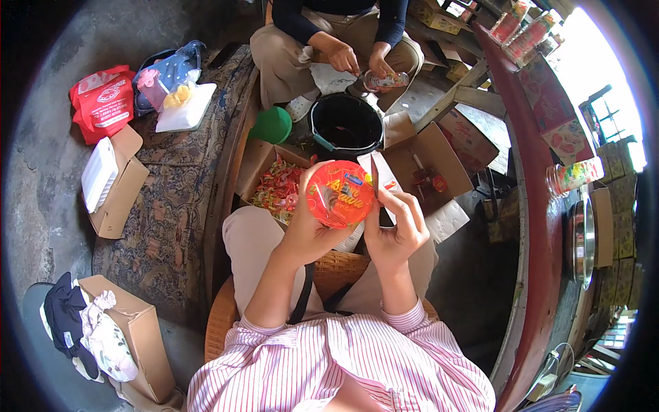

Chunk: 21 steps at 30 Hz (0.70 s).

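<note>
In front of my chest, my left hand is wrapped round a jar, seen from above by its round red printed lid. My right hand is closed at the right side of the lid. Between its thumb and fingers stands a thin, dark, blade-like strip, upright against the rim; its exact kind is hard to make out. The jar's body is hidden under the lid and my fingers. Just beyond my left hand is a cardboard box of colourful wrapped sweets.
A black bucket and a green tub stand ahead. Opposite sits a person whose hands hold a clear jar. An open carton lies right, beside a red ledge bearing a sweet jar. A patterned bench runs along the left.
</note>
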Tool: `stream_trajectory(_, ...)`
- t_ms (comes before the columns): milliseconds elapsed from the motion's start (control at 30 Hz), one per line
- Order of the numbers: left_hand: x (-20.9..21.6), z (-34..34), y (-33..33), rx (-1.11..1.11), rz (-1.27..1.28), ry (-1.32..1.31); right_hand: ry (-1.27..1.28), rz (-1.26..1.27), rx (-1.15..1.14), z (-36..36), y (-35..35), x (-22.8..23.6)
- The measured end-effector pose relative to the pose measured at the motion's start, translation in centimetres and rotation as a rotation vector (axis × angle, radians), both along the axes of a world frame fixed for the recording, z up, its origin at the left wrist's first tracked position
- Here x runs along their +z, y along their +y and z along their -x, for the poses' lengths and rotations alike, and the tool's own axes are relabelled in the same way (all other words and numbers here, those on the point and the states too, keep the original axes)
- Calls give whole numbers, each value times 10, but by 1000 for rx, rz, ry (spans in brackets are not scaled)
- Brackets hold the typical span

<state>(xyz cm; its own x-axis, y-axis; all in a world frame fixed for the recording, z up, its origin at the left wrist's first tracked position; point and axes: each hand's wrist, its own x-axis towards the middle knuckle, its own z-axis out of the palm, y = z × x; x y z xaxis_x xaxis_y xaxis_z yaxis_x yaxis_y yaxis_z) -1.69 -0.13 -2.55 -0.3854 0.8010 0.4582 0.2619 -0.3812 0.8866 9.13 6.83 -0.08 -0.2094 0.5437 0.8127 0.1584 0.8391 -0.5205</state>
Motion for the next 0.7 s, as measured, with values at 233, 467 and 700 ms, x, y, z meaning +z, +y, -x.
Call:
stream_trajectory(233,-6,5,-1,4,3,139,-35,15,33,-3,4,2)
stream_trajectory(467,1,9,-4,-37,25,-1,-43,53,117,-9,5,1)
stream_trajectory(700,7,10,-4,-38,19,22,-38,67,116,-8,2,7)
